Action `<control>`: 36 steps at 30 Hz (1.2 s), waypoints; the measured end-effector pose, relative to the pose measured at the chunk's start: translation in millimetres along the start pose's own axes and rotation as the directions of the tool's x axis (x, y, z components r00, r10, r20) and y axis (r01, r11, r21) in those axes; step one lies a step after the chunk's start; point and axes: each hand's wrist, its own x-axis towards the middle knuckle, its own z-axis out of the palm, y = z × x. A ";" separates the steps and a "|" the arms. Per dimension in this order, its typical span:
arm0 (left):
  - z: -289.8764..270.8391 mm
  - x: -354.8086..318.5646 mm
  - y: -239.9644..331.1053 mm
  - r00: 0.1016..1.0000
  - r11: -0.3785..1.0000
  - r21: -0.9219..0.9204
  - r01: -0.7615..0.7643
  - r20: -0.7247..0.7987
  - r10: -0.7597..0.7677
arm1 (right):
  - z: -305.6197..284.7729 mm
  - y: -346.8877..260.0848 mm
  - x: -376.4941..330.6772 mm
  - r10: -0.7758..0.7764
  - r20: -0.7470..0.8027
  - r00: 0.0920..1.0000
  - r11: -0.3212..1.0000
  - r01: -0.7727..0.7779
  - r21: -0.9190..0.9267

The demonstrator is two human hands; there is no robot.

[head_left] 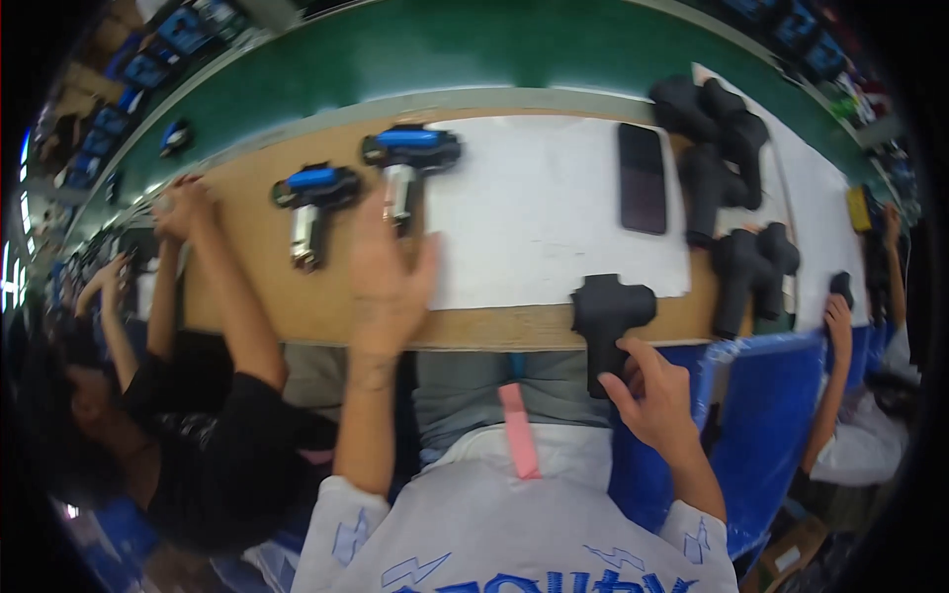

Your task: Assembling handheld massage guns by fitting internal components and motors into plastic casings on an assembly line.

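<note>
Black tool (611,304) — handle (600,370) in right grip (656,397)

Left hand (388,267) outstretched, right hand (657,400) curled

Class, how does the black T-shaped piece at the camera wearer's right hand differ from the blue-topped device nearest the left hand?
The black piece is black all over; the blue-topped device has a silver handle. The black piece overlaps the table's near edge; the blue-topped device sits farther in. Both are T-shaped.
</note>
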 end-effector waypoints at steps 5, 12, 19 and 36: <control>15.8 4.0 -13.0 0.989 0.996 0.088 0.006 -0.150 0.007 | -1.4 0.7 2.3 -0.316 0.006 0.949 0.934 0.313 -0.171; 1.8 -33.6 24.8 0.997 0.996 -0.078 0.053 -0.048 -0.057 | -19.0 -31.5 36.8 -0.239 0.225 0.945 0.887 0.307 -0.345; -26.5 -71.5 58.5 0.940 0.848 -0.499 0.181 0.342 0.001 | -30.7 -31.3 48.9 -0.187 0.341 0.921 0.876 0.314 -0.366; -0.9 -16.6 -12.5 0.942 0.872 -0.478 0.102 0.327 0.069 | -34.6 -27.2 63.5 -0.191 0.320 0.928 0.934 0.272 -0.233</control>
